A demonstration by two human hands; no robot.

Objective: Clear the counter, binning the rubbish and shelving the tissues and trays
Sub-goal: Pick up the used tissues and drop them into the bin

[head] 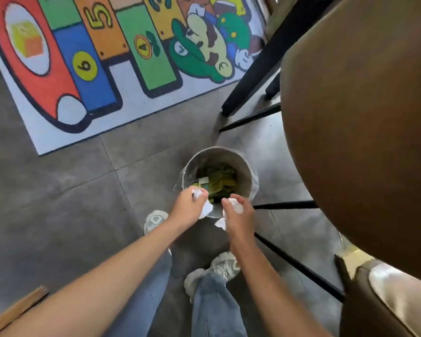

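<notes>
Head camera looks straight down at the person's own legs in blue jeans [212,305] and pale grey sneakers [225,265] standing on a grey tiled floor [58,203]. At the lower left corner a piece of light wooden edge [15,310] shows. Both bare forearms reach forward over the shoes. The left hand [188,209] has its fingers curled around a crumpled white tissue [206,207], which hangs out below the fingers. The right hand [238,218] also grips a crumpled white tissue [236,205], and one corner of it sticks out under the palm. Both hands are close together, just above the near rim of a small round metal bin [243,166] with a clear plastic liner. Inside the bin lies green and yellowish rubbish [220,181]. To the right, a brown round stool seat [362,117] on thin black legs fills much of the view. Farther away, a colourful hopscotch mat [88,57] with numbers and a cartoon figure lies on the floor.
</notes>
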